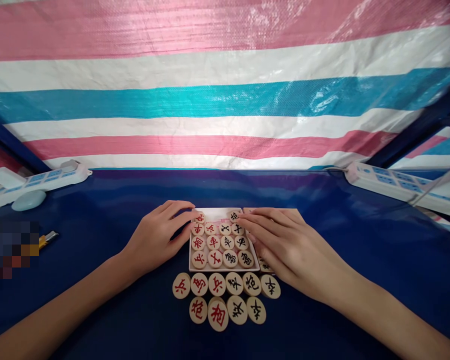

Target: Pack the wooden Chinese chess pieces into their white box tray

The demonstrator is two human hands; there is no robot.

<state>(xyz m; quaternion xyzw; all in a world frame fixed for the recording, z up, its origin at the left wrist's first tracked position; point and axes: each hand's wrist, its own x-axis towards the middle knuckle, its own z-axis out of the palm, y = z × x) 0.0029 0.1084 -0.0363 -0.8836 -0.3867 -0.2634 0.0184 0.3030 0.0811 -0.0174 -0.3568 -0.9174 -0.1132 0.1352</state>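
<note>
**Where the reach is shortest**

Though neither grasps anything, the left hand (pixel 155 235) rests open at the white tray's (pixel 214 213) left edge, the right hand (pixel 288 247) flat over its right side, fingertips on far-row discs (pixel 225 228); loose discs (pixel 225 297) lie just beside its near edge, toward the person.

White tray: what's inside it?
Round wooden chess pieces fill the white tray in rows, red and black characters up. Left hand and right hand fingertips hide part of the back row.
</note>
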